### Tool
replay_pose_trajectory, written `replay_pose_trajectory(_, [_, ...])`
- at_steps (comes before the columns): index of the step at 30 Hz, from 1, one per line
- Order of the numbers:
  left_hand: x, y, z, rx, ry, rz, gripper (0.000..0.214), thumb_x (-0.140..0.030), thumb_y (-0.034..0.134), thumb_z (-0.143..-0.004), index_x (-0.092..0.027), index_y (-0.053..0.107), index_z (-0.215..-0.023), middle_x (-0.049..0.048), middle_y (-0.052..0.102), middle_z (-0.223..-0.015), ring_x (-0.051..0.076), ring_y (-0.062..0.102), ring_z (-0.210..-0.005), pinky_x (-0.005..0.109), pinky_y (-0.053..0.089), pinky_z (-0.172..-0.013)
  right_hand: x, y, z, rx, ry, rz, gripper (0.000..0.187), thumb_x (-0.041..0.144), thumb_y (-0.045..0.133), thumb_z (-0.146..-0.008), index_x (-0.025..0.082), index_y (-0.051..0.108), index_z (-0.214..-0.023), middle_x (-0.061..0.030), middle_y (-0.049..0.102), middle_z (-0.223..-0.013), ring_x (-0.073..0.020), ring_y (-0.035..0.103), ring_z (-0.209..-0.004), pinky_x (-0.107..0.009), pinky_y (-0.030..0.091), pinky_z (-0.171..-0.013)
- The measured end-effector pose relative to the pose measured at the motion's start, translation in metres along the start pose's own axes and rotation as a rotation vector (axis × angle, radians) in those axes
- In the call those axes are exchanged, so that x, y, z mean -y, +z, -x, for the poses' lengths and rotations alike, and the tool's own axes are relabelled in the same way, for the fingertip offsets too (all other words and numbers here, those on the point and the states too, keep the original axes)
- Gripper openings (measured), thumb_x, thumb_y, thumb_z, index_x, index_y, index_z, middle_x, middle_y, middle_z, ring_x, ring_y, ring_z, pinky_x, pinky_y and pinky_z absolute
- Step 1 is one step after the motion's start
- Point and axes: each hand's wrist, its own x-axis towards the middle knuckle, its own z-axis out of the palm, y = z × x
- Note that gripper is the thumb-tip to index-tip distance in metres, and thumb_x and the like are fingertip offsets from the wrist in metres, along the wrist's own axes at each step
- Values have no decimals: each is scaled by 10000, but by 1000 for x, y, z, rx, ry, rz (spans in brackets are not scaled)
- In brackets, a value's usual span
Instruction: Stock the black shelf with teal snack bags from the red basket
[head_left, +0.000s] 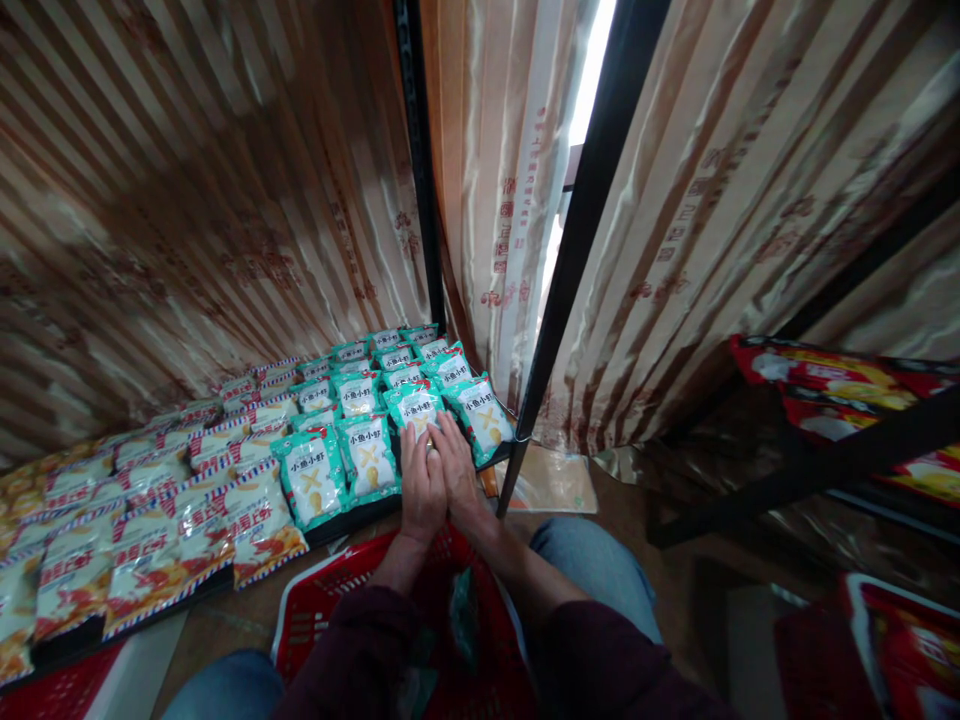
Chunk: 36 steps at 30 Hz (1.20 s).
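My left hand (422, 482) and my right hand (454, 465) lie side by side at the front edge of a shelf. Their fingers are stretched out flat over the lower front of a teal-and-white snack bag (415, 408), partly covering it. Neither hand is wrapped around the bag. Another teal snack bag (369, 456) leans just left of my left hand, and one more snack bag (484, 414) sits right of my right hand at the shelf corner. Below my forearms is a red plastic basket (330, 590) with a few teal packets (463, 610) inside.
Rows of white-and-red snack bags (161, 545) fill the shelf's left part. A black metal post (574, 260) rises at the corner, before pleated curtains (247, 180). Red and yellow packs (847, 380) lie on a rack at right, above another red basket (817, 650).
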Motion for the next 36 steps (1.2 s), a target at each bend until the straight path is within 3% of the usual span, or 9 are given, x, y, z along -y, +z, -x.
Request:
replay_pose_trajectory(4, [-7,-8,0,-22,32,-35,487,-324,270,-935,-63,494,-1280,190,367,-1467,237,223,-1417,454,205,-1163,5,4,-3,15,14,-79,449,237,318,-925,188,488,-1337,-79,437,-1439,-182,356,-1356,-416,296,-1152])
replay_pose_trajectory(9, [-12,-26,4,-117,113,-166,460,-303,294,-920,-83,526,-1250,173,385,-1460,252,131,-1438,508,173,-1158,17,14,-5,82,57,-206,503,175,255,-915,223,436,-1382,-36,499,-1388,-141,392,-1329,-353,335,-1138])
replay_pose_trajectory(18, [7,-49,24,-229,-16,-337,421,-284,361,-889,-88,589,-1182,200,348,-1474,319,131,-1431,567,182,-1123,38,31,11,224,-19,-173,503,137,366,-867,215,480,-1350,-48,491,-1398,-162,446,-1293,-338,391,-1100])
replay_pose_trajectory(27, [18,-47,29,-252,-56,-304,420,-280,356,-892,-71,577,-1183,231,304,-1484,324,256,-1393,546,229,-1108,40,27,13,291,9,-188,468,136,399,-872,209,508,-1321,-71,467,-1411,-183,420,-1314,-363,372,-1113])
replay_pose_trajectory(36, [18,-46,25,-246,-30,-209,421,-277,350,-899,-62,551,-1201,239,332,-1465,310,323,-1360,505,266,-1104,35,32,14,217,-27,-269,466,141,393,-871,224,511,-1313,-64,490,-1387,-174,451,-1284,-365,375,-1113])
